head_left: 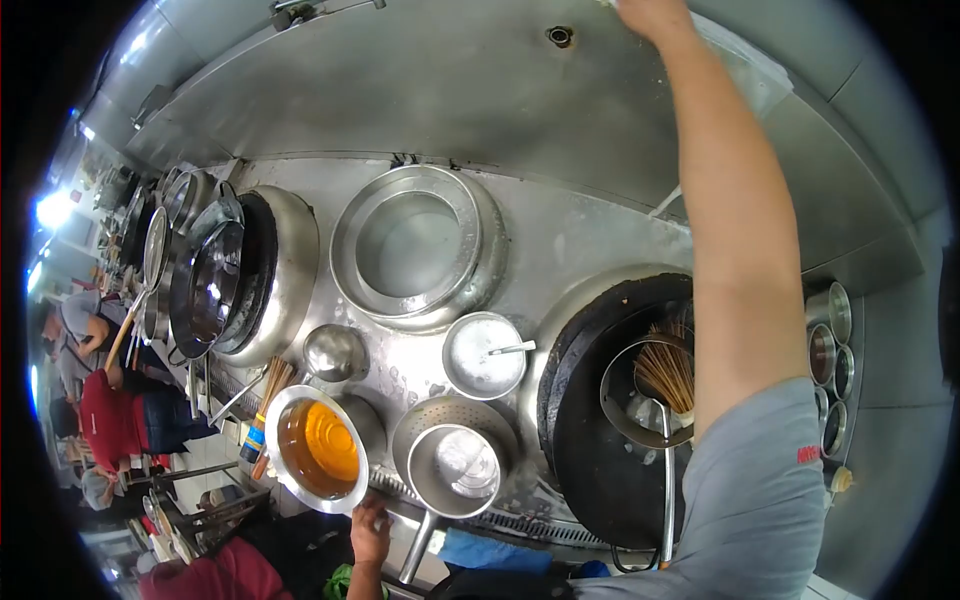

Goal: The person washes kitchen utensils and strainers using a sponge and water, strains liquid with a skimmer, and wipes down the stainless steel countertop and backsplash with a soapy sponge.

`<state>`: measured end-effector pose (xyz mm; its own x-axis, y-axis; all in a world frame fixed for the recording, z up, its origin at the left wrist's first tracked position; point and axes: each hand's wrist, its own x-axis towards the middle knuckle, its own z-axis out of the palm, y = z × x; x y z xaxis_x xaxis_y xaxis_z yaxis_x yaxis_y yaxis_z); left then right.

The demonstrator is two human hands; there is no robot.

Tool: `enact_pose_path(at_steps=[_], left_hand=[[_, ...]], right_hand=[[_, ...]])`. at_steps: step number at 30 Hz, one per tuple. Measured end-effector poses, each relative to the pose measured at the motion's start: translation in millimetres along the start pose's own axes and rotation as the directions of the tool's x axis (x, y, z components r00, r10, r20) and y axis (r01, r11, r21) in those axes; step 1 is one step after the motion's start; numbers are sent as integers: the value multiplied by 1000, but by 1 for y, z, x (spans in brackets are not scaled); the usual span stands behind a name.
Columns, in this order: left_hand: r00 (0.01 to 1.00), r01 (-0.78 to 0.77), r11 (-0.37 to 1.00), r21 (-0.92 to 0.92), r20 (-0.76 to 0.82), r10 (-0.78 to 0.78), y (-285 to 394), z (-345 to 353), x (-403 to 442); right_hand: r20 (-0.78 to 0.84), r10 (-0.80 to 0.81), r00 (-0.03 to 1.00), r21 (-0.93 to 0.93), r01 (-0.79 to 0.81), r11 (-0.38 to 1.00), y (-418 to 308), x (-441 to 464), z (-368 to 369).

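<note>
My right hand (pixel 655 18) reaches to the steel back wall (pixel 450 80) at the top edge, partly cut off. A small pale bit shows at its fingertips, too little to identify. Low in the view, my left hand (pixel 370 537) has curled fingers at the counter's front edge, just below the rim of a steel pot of orange oil (pixel 325 445); what they hold is hidden. Under my right arm lies a black wok (pixel 600 450), with a steel ring (pixel 615 395), a bamboo brush (pixel 663 372) and a ladle (pixel 668 490) in it.
A large round water pot (pixel 345 240) stands mid-counter. Nearer are a bowl of white powder (pixel 470 350), a saucepan (pixel 455 470) and an upturned round ladle (pixel 333 352). Another wok (pixel 215 275) is left. Seasoning tins (pixel 822 355) stand right. People in red (pixel 108 415) are at the left.
</note>
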<state>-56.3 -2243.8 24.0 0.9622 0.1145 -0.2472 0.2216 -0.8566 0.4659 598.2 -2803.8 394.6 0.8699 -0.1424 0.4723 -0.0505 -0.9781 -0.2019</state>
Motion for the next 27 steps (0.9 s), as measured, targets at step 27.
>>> enact_pose_path(at_steps=[27], left_hand=[[999,17,1000,-15,31,-16,1,-2,4]], right_hand=[[-318,-369,873,-238,303,923,126,-116,97]])
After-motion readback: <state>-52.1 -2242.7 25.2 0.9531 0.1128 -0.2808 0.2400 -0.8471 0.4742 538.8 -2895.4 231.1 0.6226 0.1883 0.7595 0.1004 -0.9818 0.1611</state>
